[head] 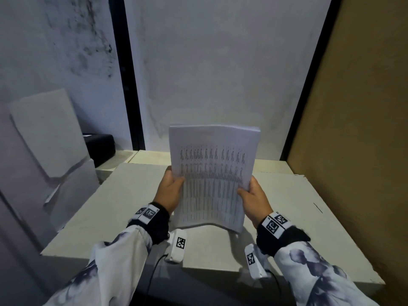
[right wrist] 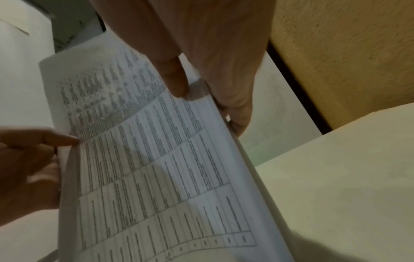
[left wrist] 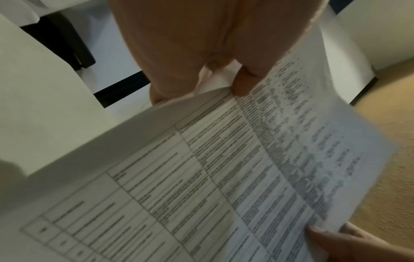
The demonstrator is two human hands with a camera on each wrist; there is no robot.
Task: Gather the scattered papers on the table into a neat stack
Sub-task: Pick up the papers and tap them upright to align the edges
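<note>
A stack of printed papers (head: 213, 175) with table text stands nearly upright above the pale table (head: 123, 208), its lower edge just over the surface. My left hand (head: 171, 191) grips its left edge, thumb on the front and fingers behind. My right hand (head: 254, 196) grips the right edge the same way. The left wrist view shows the papers (left wrist: 201, 177) bowed, with my left thumb (left wrist: 243, 83) on the printed face. In the right wrist view the papers (right wrist: 156, 159) curve between my right thumb (right wrist: 177, 79) and the fingers behind.
A white wall (head: 220, 74) rises behind the table. A brown board (head: 357, 129) walls off the right side. Grey slabs (head: 48, 140) lean at the left, and a black box (head: 100, 146) sits behind them. No loose sheets show on the table.
</note>
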